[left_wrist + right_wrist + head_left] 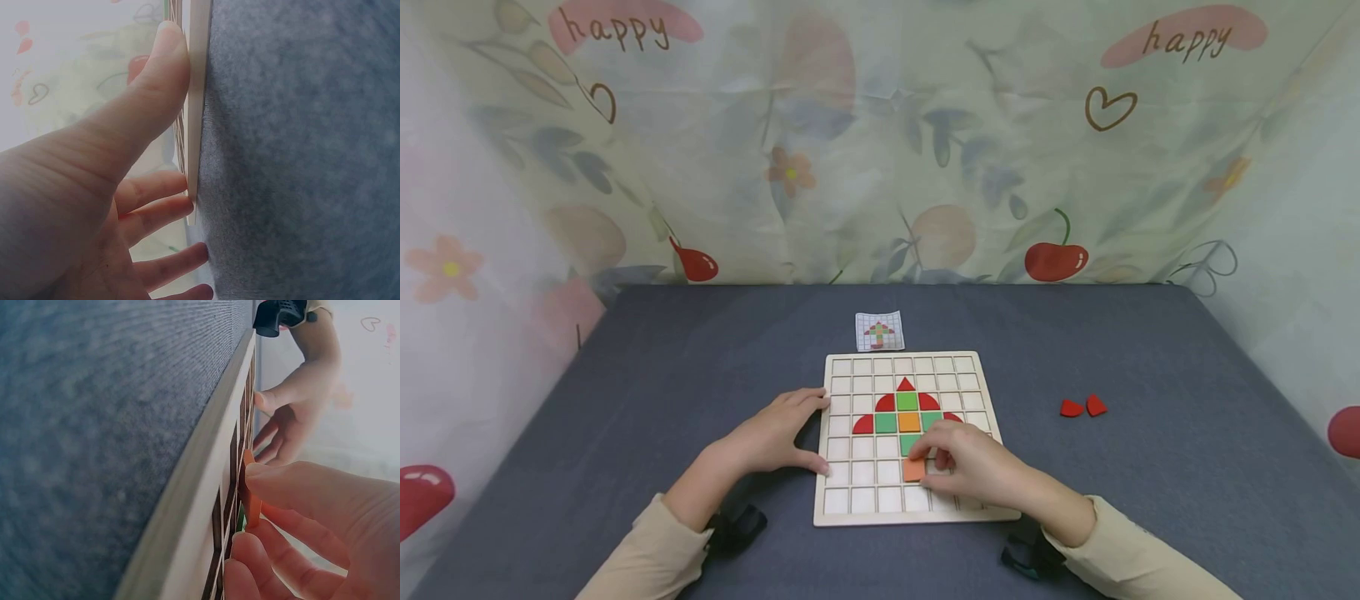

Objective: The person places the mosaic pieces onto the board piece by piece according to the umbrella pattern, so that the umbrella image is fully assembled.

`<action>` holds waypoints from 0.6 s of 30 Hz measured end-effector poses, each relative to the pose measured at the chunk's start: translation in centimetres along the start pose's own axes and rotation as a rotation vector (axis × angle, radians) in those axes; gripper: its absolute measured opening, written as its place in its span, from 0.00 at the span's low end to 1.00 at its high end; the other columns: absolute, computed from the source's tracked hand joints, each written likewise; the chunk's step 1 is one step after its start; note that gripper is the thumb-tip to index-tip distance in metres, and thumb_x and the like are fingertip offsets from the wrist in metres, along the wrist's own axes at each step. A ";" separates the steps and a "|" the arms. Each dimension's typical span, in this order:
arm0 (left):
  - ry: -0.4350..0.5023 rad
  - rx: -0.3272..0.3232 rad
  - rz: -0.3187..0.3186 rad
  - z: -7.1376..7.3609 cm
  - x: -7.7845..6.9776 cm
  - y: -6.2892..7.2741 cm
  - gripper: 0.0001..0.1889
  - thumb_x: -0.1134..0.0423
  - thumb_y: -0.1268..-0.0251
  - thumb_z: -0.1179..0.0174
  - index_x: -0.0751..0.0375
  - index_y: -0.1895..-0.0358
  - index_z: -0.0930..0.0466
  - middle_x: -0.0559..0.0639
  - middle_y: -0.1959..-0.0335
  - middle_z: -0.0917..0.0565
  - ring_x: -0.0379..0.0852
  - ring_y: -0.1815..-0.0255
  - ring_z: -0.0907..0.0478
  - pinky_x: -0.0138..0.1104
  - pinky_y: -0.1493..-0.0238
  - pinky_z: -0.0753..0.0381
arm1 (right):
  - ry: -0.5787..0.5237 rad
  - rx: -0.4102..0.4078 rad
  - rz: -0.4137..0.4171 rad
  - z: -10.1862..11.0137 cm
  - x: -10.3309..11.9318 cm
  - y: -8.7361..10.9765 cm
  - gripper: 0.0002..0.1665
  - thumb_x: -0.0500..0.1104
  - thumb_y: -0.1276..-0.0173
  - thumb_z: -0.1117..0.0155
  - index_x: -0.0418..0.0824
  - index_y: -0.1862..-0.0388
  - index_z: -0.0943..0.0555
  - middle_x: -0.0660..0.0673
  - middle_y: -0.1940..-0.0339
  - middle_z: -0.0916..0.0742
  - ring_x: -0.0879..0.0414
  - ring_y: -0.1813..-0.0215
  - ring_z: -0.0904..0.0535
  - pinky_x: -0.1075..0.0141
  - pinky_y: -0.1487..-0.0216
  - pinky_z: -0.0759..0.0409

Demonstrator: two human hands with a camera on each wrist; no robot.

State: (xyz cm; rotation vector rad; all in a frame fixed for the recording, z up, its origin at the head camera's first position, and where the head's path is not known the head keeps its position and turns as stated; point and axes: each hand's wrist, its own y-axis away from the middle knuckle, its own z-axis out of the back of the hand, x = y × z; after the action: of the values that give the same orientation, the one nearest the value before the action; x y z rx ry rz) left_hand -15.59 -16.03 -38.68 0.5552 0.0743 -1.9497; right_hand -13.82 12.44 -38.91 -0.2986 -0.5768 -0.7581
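A wooden grid board [842, 504] lies on the table with red, green and orange pieces set in its squares. My right hand [973, 462] is over its lower middle and pinches an orange square tile [913, 471] between thumb and fingers. In the right wrist view the orange tile [251, 494] stands slightly tilted at the grid's surface. Just above it in the head view is a green square [910, 444], partly covered by the fingers. My left hand [775, 433] rests at the board's left edge, thumb and fingertips touching the rim, fingers spread.
Behind the board lies a small card [880, 332] printed with a coloured grid pattern. Two red pieces, one a red quarter-round [1097, 406], lie on the table to the right. A patterned curtain [895, 167] hangs behind the grey table [700, 342].
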 end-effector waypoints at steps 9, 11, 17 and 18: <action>-0.002 -0.002 -0.005 0.1 0.0 0.0 0.50 0.41 0.58 0.30 0.64 0.32 0.38 0.58 0.30 0.38 0.59 0.29 0.42 0.51 0.32 0.38 | -0.031 0.012 -0.018 0.1 0.0 -0.1 0.10 0.36 0.45 0.31 0.43 0.62 0.16 0.51 0.66 0.17 0.66 0.69 0.27 0.75 0.66 0.25; -0.001 -0.002 -0.004 0.1 0.0 0.1 0.49 0.41 0.58 0.30 0.64 0.32 0.38 0.58 0.30 0.38 0.59 0.29 0.42 0.51 0.32 0.38 | -0.032 0.012 -0.015 0.1 0.0 -0.2 0.10 0.36 0.45 0.31 0.43 0.62 0.16 0.51 0.66 0.17 0.65 0.69 0.27 0.75 0.66 0.25; 0.004 0.001 -0.002 0.1 0.0 0.0 0.49 0.41 0.58 0.30 0.63 0.33 0.38 0.58 0.30 0.38 0.59 0.29 0.42 0.51 0.32 0.38 | -0.028 -0.030 -0.023 1.2 -0.5 0.2 0.11 0.37 0.44 0.32 0.42 0.60 0.17 0.49 0.65 0.15 0.65 0.70 0.26 0.73 0.66 0.24; 0.006 0.001 -0.001 0.1 0.0 0.0 0.49 0.41 0.58 0.30 0.63 0.33 0.38 0.58 0.30 0.38 0.59 0.29 0.42 0.51 0.32 0.38 | -0.031 -0.047 -0.033 1.6 -0.6 0.3 0.11 0.37 0.44 0.32 0.41 0.60 0.17 0.49 0.65 0.15 0.65 0.69 0.26 0.73 0.66 0.24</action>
State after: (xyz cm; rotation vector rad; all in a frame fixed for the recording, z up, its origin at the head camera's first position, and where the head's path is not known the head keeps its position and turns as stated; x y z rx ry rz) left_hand -15.58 -16.06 -38.61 0.5615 0.0768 -1.9491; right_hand -14.59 13.70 -38.05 -0.3452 -0.5945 -0.8005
